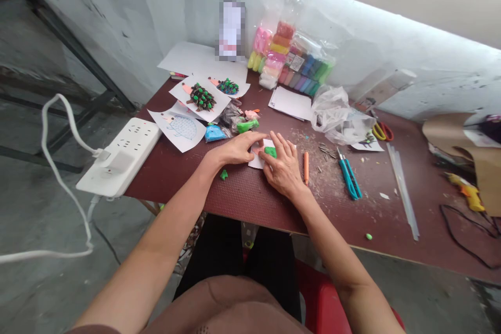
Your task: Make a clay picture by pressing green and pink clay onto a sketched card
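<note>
Green clay (270, 152) sat on a paper slip (255, 163) between your hands; your left hand (235, 149) lay open against the slip, while your right hand (284, 170) curved beside the clay, its grip unclear.

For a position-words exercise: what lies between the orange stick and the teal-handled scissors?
Only pale crumbs lie there, scattered on the maroon tabletop, between the orange stick and teal-handled scissors, in the head view.
</note>
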### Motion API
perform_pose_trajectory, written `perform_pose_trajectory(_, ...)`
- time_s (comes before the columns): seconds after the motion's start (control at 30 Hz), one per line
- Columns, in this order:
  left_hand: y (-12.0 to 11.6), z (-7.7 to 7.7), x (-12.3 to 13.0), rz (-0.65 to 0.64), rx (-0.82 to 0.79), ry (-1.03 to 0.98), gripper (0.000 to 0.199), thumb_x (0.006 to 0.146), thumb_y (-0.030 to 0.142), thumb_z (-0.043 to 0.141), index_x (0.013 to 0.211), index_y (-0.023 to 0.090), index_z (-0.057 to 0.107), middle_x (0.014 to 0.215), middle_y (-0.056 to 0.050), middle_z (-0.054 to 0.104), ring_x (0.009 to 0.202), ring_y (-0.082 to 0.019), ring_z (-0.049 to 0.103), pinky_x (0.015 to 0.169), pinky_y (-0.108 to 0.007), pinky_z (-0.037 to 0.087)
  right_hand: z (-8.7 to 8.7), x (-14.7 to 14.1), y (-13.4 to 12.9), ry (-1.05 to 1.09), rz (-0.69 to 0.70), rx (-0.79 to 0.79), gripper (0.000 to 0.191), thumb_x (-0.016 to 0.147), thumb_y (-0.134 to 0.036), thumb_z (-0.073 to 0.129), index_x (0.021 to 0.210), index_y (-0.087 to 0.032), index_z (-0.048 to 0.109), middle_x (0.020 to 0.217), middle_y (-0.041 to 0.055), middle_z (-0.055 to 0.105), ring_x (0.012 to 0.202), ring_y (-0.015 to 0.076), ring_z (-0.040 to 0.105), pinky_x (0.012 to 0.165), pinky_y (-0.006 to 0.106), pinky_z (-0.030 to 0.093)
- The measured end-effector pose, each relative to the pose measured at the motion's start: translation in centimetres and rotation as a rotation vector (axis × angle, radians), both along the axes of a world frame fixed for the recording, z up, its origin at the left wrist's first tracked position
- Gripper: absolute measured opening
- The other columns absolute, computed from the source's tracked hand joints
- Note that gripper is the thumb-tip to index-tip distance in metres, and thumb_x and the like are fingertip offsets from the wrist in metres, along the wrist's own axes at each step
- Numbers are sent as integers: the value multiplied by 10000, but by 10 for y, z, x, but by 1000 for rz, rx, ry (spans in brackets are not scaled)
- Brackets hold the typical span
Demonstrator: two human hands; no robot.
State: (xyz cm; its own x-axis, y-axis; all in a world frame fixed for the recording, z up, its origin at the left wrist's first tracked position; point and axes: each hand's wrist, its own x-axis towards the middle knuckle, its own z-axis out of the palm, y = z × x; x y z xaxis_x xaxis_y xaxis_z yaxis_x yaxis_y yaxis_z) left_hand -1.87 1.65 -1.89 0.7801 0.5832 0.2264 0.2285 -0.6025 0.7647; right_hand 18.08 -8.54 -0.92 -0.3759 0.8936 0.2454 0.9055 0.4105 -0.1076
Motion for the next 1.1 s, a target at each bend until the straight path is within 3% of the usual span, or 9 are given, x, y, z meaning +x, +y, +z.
perform_pose_trajectory(0.27,0,0,1,-13,3,-18,693,723,13,530,1403,134,593,1218,-120,706,1092,-230,653,1014,-392,508,-1,-4,-1,7,-18,19,431,950,-203,580,1358,-283,692,1761,55,261,1594,329,289,1263,570,261)
perform_pose_trajectory(0.57,-1,3,1,-14,8,-5,619,722,26,525,1327,125,619,1204,-126,707,1076,-240,652,999,-396,507,0,-5,-1,0,-12,9,407,949,-219,588,1335,-270,708,1755,72,273,1596,329,284,1273,564,245)
perform_pose_trajectory(0.8,-2,2,2,16,3,22,506,729,60,557,1217,160,644,1147,-89,711,1061,-247,646,983,-397,515,-1,-6,-5,9,44,-29,490,937,-218,583,1406,-327,674,1772,3,225,1616,329,229,1286,571,213)
perform_pose_trajectory(1.1,-4,8,3,30,-27,59,476,742,72,563,1204,139,660,1186,-114,713,1097,-260,649,1013,-410,502,-6,-10,-12,51,-20,-43,488,956,-278,583,1430,-367,654,1777,-19,203,1635,358,132,1289,631,149)
